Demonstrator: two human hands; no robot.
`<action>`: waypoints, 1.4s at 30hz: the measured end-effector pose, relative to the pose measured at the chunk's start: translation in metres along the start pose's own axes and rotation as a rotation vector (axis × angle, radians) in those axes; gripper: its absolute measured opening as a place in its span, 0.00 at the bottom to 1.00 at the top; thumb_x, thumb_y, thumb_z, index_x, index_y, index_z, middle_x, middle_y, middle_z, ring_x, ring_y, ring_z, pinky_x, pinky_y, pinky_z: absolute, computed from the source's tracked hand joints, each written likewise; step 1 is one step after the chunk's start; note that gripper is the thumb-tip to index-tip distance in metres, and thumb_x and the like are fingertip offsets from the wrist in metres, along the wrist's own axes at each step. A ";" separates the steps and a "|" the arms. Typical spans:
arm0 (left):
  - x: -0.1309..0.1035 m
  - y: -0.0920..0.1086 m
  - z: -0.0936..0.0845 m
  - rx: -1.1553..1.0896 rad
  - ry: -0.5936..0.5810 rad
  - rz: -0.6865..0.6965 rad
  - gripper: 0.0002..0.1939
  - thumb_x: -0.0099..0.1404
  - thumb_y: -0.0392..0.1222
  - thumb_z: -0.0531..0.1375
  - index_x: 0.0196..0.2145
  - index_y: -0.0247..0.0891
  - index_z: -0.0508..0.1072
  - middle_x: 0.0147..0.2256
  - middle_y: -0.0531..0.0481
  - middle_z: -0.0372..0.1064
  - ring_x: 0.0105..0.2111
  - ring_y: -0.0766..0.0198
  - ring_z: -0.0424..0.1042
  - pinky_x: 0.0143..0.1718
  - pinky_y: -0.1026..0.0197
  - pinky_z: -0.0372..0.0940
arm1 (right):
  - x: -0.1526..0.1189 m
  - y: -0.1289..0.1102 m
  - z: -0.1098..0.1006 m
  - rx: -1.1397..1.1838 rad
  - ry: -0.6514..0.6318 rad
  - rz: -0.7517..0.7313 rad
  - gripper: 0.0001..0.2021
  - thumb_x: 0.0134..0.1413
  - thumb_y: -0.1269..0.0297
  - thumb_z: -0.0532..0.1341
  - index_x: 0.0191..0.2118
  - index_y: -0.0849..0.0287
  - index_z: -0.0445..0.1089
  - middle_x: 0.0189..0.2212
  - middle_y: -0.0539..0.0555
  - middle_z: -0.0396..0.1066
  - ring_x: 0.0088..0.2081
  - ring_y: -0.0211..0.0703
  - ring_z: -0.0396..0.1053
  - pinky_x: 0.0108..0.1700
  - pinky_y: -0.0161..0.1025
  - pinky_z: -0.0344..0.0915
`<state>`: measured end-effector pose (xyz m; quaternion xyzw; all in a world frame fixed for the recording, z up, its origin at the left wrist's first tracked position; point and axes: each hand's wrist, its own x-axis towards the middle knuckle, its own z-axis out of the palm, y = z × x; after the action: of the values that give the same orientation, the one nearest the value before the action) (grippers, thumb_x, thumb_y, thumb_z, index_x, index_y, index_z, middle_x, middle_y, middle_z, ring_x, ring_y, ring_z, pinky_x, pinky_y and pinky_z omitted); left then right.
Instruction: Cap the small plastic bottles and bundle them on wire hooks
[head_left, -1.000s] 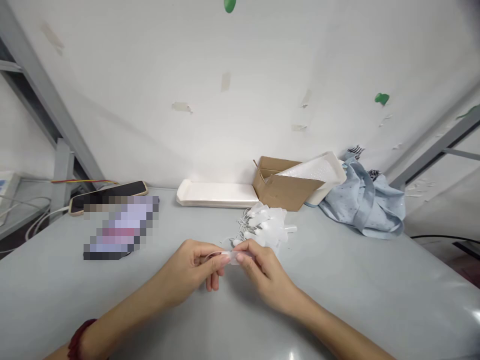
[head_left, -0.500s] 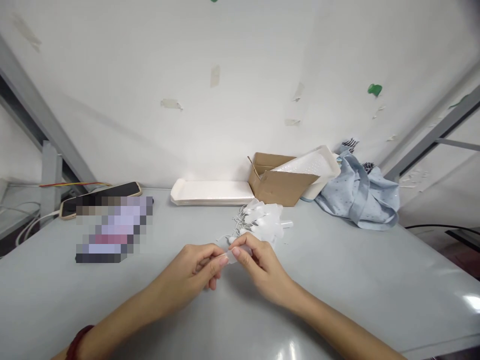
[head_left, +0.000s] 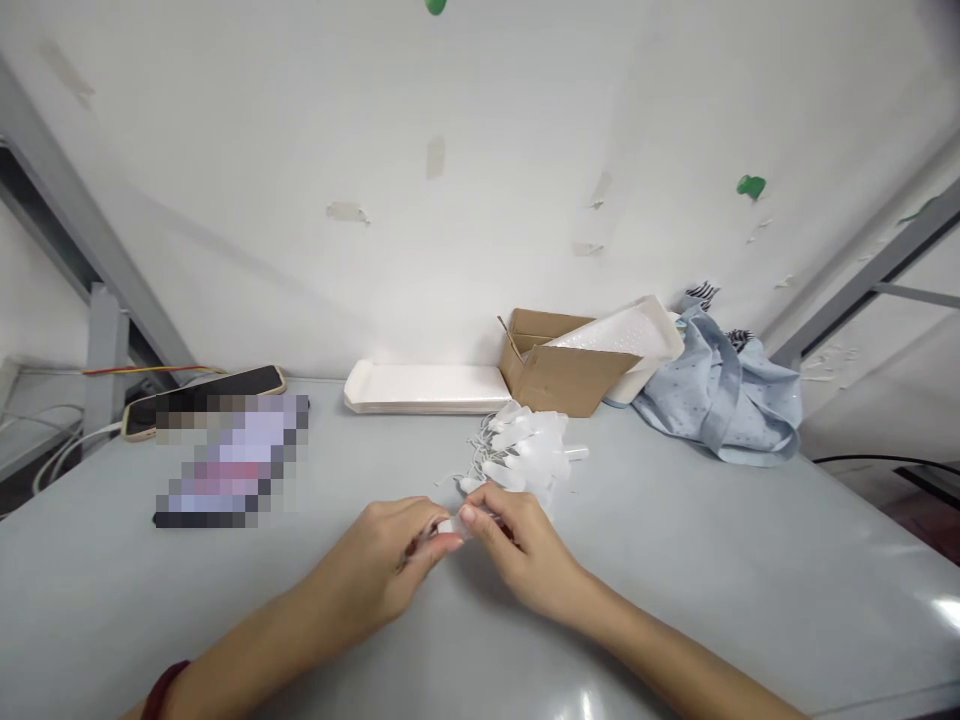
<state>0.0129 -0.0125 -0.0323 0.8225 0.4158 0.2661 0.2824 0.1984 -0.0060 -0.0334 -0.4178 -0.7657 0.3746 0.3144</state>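
Note:
Between my two hands is a small, whitish translucent piece (head_left: 451,525), mostly covered by fingers. My left hand (head_left: 394,552) is closed around its left end, thumb at the front and fingers curled behind. Thumb and forefinger of my right hand (head_left: 525,548) pinch its right end. Just beyond the fingertips lies a heap of similar white translucent pieces (head_left: 532,445), with thin white strings (head_left: 480,450) trailing on its left side. The exact kind of these pieces cannot be made out.
At the back stand a stack of white padded envelopes (head_left: 427,388) and an open cardboard box (head_left: 577,380) with more envelopes inside. A light blue cloth bag (head_left: 720,400) lies right. Two phones, one dark (head_left: 202,398) and one blurred (head_left: 232,465), lie left on the grey table (head_left: 360,650).
My left thumb has moved away from the left fingers, showing more of the white piece. Both hands sit slightly lower in view. The right hand keeps its pinch.

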 end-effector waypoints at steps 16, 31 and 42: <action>0.006 0.011 -0.008 -0.579 -0.154 -0.280 0.20 0.66 0.52 0.49 0.23 0.37 0.66 0.19 0.54 0.65 0.21 0.67 0.66 0.26 0.65 0.62 | 0.000 0.009 -0.002 -0.284 0.161 -0.532 0.10 0.63 0.66 0.48 0.44 0.61 0.63 0.29 0.55 0.64 0.29 0.42 0.62 0.30 0.37 0.63; 0.004 0.014 -0.011 -0.264 -0.075 -0.175 0.20 0.67 0.47 0.49 0.20 0.37 0.65 0.18 0.55 0.62 0.20 0.68 0.65 0.23 0.67 0.59 | 0.000 -0.003 -0.005 -0.076 0.077 -0.239 0.11 0.63 0.63 0.50 0.36 0.59 0.68 0.26 0.51 0.66 0.29 0.38 0.63 0.31 0.35 0.59; 0.003 0.016 -0.012 -0.244 0.101 -0.174 0.13 0.66 0.47 0.51 0.35 0.38 0.71 0.25 0.53 0.67 0.26 0.65 0.67 0.27 0.66 0.61 | 0.004 -0.004 -0.007 0.440 -0.007 0.106 0.23 0.61 0.50 0.49 0.20 0.57 0.49 0.16 0.43 0.44 0.19 0.31 0.43 0.21 0.33 0.43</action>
<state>0.0150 -0.0148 -0.0122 0.7284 0.4639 0.3301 0.3810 0.2002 -0.0017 -0.0262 -0.3776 -0.6437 0.5498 0.3753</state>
